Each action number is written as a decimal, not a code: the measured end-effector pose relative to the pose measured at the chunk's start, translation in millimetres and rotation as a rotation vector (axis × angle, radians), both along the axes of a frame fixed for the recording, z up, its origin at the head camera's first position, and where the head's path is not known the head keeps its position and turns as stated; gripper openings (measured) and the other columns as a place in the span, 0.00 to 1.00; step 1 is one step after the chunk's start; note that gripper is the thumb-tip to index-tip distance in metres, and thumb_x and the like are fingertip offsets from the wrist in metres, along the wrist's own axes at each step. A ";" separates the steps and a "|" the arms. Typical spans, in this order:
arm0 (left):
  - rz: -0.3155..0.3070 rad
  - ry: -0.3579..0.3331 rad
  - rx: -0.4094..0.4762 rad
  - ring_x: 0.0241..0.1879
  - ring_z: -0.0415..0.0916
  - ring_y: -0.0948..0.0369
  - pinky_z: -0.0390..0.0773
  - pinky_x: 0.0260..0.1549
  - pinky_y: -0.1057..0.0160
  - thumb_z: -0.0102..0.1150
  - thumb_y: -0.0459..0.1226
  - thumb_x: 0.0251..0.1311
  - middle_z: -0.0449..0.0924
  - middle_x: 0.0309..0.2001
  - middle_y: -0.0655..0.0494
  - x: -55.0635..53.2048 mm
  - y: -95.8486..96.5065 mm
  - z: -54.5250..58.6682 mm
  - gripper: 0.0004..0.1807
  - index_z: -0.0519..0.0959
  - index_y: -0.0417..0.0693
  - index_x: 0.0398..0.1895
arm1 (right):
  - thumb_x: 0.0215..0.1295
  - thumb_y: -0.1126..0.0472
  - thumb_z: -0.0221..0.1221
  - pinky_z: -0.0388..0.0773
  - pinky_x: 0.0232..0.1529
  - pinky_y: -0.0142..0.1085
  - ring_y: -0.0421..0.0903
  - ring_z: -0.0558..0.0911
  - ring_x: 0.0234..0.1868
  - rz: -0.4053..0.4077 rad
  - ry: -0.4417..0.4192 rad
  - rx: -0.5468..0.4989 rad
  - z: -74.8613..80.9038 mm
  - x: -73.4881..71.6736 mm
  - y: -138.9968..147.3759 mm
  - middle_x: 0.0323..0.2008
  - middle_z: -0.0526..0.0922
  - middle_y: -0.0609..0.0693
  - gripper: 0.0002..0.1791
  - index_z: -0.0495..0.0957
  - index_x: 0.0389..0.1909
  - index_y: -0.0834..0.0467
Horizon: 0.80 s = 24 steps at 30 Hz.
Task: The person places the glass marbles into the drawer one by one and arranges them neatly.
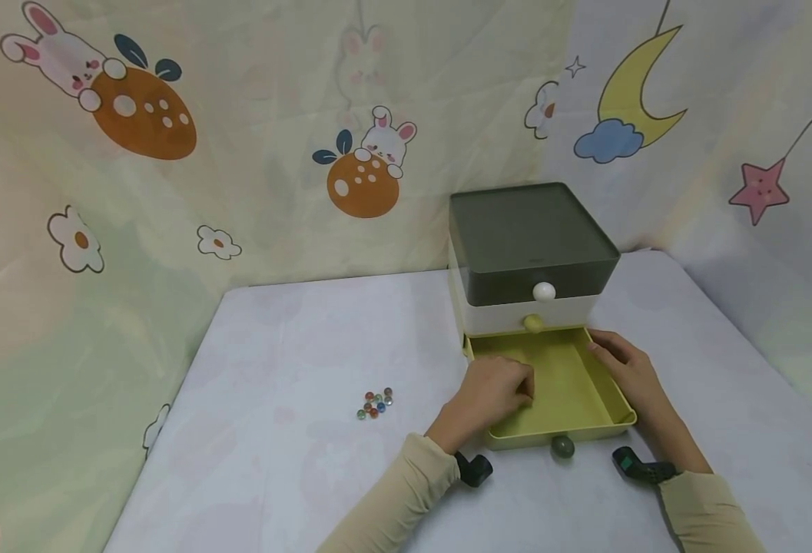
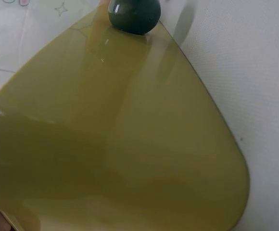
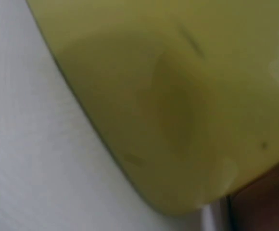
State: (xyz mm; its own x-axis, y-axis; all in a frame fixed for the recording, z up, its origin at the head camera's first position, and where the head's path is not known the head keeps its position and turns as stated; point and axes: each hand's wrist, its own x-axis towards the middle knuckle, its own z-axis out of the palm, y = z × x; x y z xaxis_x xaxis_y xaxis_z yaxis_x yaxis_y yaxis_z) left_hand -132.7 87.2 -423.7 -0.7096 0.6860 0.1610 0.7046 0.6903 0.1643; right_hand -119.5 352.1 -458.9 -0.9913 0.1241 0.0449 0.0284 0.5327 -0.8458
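The yellow-green bottom drawer [image 1: 563, 376] of a small drawer unit [image 1: 533, 238] is pulled out. My left hand [image 1: 492, 395] reaches over its left wall with the fingers bent down into it. The fingertips are hidden, so whether they hold anything does not show. At the right side wall, my right hand [image 1: 630, 372] grips the rim near the back, thumb on the inner side. A dark green round knob [image 1: 562, 447] sits on the drawer front; in the left wrist view the same knob [image 2: 134, 14] appears at the top. The right wrist view shows the drawer's outer wall [image 3: 178, 106] close up.
Several coloured glass marbles [image 1: 376, 403] lie in a cluster on the white tablecloth [image 1: 295, 461], left of the drawer. Above the open drawer, the unit has a white knob [image 1: 544, 292] and a yellow-green knob [image 1: 533, 322]. A patterned cloth backdrop [image 1: 274, 153] stands behind the table.
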 end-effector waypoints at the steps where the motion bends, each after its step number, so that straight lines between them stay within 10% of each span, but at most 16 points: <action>1: 0.000 -0.001 -0.003 0.25 0.71 0.76 0.63 0.23 0.75 0.76 0.50 0.56 0.82 0.27 0.77 0.0 -0.1 -0.2 0.08 0.84 0.68 0.28 | 0.79 0.40 0.53 0.67 0.47 0.16 0.15 0.67 0.51 -0.002 -0.003 0.003 -0.2 0.0 -0.4 0.61 0.77 0.32 0.33 0.71 0.73 0.56; 11: 0.002 -0.004 -0.014 0.25 0.71 0.76 0.63 0.23 0.74 0.76 0.50 0.57 0.82 0.27 0.77 -2.2 -0.5 -3.5 0.08 0.83 0.68 0.28 | 0.79 0.38 0.52 0.67 0.48 0.19 0.15 0.66 0.51 -0.012 -0.021 0.025 -2.0 -1.9 -3.3 0.70 0.75 0.60 0.33 0.71 0.74 0.56; 24: -0.029 -0.102 0.032 0.30 0.72 0.77 0.67 0.27 0.76 0.69 0.50 0.67 0.82 0.34 0.78 -5.5 -3.1 -2.2 0.03 0.84 0.68 0.37 | 0.80 0.40 0.52 0.66 0.48 0.18 0.16 0.67 0.52 0.004 -0.022 0.008 -2.9 -2.5 3.2 0.62 0.77 0.34 0.32 0.70 0.75 0.55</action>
